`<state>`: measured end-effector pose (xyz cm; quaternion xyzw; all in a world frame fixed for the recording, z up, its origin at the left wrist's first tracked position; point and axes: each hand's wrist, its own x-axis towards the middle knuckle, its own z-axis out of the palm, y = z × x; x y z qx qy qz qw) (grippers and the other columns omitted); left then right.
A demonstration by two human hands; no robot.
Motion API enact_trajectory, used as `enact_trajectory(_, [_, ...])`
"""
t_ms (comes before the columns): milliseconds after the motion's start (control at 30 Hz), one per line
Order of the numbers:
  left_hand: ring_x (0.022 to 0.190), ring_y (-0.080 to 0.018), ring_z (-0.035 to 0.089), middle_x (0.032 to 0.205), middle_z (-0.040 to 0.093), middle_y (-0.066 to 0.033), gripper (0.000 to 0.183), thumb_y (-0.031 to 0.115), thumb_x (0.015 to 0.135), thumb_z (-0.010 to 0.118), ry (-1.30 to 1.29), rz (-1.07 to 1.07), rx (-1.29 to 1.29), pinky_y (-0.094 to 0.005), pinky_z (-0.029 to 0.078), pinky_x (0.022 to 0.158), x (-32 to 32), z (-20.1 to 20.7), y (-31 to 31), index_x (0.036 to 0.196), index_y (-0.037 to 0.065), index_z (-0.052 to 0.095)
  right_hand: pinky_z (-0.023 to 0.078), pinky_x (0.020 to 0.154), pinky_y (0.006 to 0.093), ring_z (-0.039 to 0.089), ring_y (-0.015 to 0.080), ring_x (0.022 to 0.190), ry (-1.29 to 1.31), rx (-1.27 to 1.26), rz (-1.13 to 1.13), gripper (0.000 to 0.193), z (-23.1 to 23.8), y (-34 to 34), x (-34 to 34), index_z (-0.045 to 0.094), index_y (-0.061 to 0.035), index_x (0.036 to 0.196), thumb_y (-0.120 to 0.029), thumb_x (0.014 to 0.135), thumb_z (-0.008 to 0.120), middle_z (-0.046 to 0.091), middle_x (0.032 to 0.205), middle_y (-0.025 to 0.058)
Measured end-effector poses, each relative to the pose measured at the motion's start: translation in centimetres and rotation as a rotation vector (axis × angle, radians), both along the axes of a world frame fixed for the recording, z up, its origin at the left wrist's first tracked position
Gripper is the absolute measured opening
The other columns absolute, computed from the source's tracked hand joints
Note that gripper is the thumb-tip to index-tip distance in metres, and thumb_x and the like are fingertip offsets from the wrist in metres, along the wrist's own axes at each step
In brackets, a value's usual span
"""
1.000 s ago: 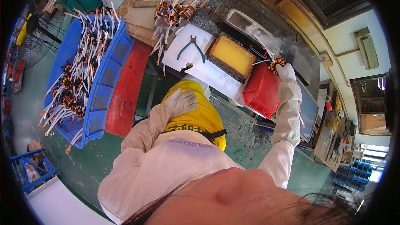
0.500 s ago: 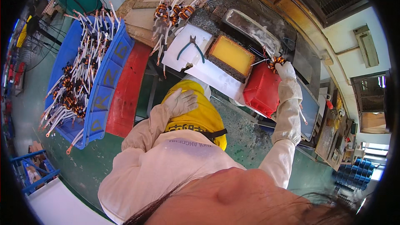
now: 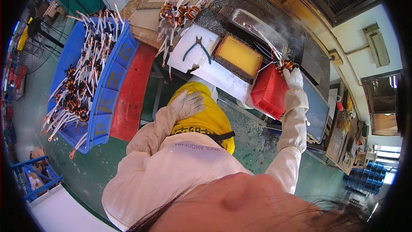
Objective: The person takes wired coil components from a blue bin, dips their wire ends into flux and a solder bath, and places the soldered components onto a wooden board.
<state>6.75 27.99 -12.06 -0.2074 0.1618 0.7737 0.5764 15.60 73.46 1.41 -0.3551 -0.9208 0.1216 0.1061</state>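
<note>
At the right of the bench, my gloved right hand (image 3: 294, 78) is closed on a ring-shaped copper-wire coil (image 3: 285, 65). White leads (image 3: 271, 47) run from it up to the long metal pot (image 3: 279, 38); their tips are hard to make out there, and thin smoke hangs above the pot. Directly below the coil is a red plastic bin (image 3: 269, 90). My gloved left hand (image 3: 189, 104) lies flat, fingers spread, on the yellow apron (image 3: 210, 116) over my lap, holding nothing.
A dark-rimmed tray of yellow material (image 3: 238, 58) stands left of the bin. Pliers (image 3: 198, 49) lie on a white board (image 3: 182, 58). More coils (image 3: 176, 15) sit behind them. At left, a blue crate (image 3: 101, 116) is heaped with coils, beside a red surface (image 3: 128, 99).
My right hand and the coil have shifted slightly; more of the white leads shows over the pot, and smoke now drifts at its right end. My left hand rests as before.
</note>
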Motion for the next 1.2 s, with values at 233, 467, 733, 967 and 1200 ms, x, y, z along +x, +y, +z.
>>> enact_trajectory(233, [0.107,-0.0308,0.053,0.115,0.052,-0.0186,0.053,0.045,0.099,0.029,-0.003,0.007,0.0,-0.0474,0.045,0.095,0.0,0.0,-0.1,0.129,0.003,0.042,0.048,0.079,0.047,0.062,0.0401,0.091,0.105,0.014,-0.065,0.046,-1.6,-1.6,0.7,0.058,-0.0011,0.105,-0.038,0.078,0.06,0.065,0.095,0.0242])
enact_trajectory(467, [0.106,-0.0308,0.053,0.114,0.052,-0.0187,0.053,0.045,0.099,0.029,-0.007,0.0,0.024,-0.0474,0.046,0.095,-0.1,-0.2,-0.1,0.129,0.003,0.041,0.047,0.082,0.0462,0.062,0.0419,0.093,0.087,-0.053,-0.213,0.055,-2.1,-0.2,0.3,0.064,0.0053,0.097,-0.045,0.076,0.055,0.063,0.091,0.0303])
enact_trajectory(733, [0.108,-0.0299,0.052,0.117,0.051,-0.018,0.054,0.046,0.099,0.028,-0.008,0.003,0.042,-0.046,0.044,0.098,0.0,-0.6,-0.3,0.13,0.004,0.042,0.047,0.078,0.0451,0.064,0.0399,0.088,0.037,-0.264,-0.33,0.05,-0.8,-0.9,-0.3,0.068,0.0017,0.085,-0.045,0.075,0.053,0.065,0.083,0.0269])
enact_trajectory(967, [0.119,-0.0287,0.046,0.128,0.046,-0.0165,0.057,0.047,0.099,0.025,0.01,-0.016,0.016,-0.0451,0.037,0.104,0.0,-0.3,-0.2,0.134,0.004,0.039,0.05,0.059,0.0408,0.064,0.0316,0.065,0.022,-0.239,-0.282,0.051,-1.7,0.5,0.0,0.066,0.0026,0.078,-0.047,0.076,0.054,0.063,0.069,0.0181])
enact_trajectory(1200, [0.117,-0.0287,0.047,0.126,0.048,-0.0166,0.056,0.046,0.1,0.026,0.002,-0.005,0.013,-0.0453,0.038,0.103,0.0,-0.3,-0.2,0.132,0.004,0.041,0.047,0.072,0.043,0.064,0.0381,0.08,-0.008,-0.193,-0.239,0.056,-1.2,0.4,-0.6,0.066,0.0045,0.084,-0.049,0.075,0.051,0.064,0.076,0.0264])
